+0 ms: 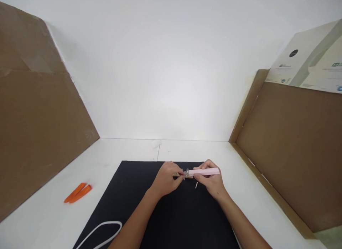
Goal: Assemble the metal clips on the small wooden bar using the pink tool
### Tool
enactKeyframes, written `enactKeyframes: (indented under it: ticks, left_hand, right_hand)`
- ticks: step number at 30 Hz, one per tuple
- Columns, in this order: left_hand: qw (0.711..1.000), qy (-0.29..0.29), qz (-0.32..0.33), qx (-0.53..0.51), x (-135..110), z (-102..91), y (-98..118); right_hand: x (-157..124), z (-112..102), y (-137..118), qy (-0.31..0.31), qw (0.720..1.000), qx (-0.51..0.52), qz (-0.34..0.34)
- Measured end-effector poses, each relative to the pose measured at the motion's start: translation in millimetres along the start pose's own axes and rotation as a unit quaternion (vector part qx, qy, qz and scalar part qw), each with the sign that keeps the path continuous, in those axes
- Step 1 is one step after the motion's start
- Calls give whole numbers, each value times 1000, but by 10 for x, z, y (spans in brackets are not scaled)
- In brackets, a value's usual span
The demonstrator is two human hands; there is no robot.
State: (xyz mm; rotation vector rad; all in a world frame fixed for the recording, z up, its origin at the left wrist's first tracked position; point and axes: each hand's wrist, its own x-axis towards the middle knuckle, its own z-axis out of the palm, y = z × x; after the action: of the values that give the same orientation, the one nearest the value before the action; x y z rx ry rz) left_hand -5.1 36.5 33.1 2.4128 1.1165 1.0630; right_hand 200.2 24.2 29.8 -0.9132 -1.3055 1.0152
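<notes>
Above the far part of a black mat, my two hands meet over a small assembly. My left hand is closed, thumb and fingers pinching the left end of a thin tan strip. A small clear, winged piece sits at the strip's middle; its exact kind is too small to tell. Fingers of my right hand are closed round a pale pink bar, which lies lengthwise along the strip's right part. Just below the right thumb is a short metallic pin; whether it touches the mat I cannot tell.
Two orange pieces lie on the white table at the left. A white cord loop rests by my left forearm. Brown cardboard panels flank both sides, with a white wall behind.
</notes>
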Motion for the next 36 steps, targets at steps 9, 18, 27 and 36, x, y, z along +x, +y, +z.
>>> enactKeyframes:
  ticks: [9,18,27,36]
  left_hand:
    - [1000,-2,-2,2,-2,-13,14]
    - [1000,-3,-2,1,-3,-13,12]
    - [1000,-4,-2,6,0,-15,24]
    - [1000,7,-2,6,3,-3,11]
  right_hand:
    - [1,12,-56,5,1000,-20,1]
    - [-20,15,-46,-43,999,-12,7]
    - [-20,33,-46,11,999,-52,-3]
    - [-53,47,-91,-70,997,-21,15]
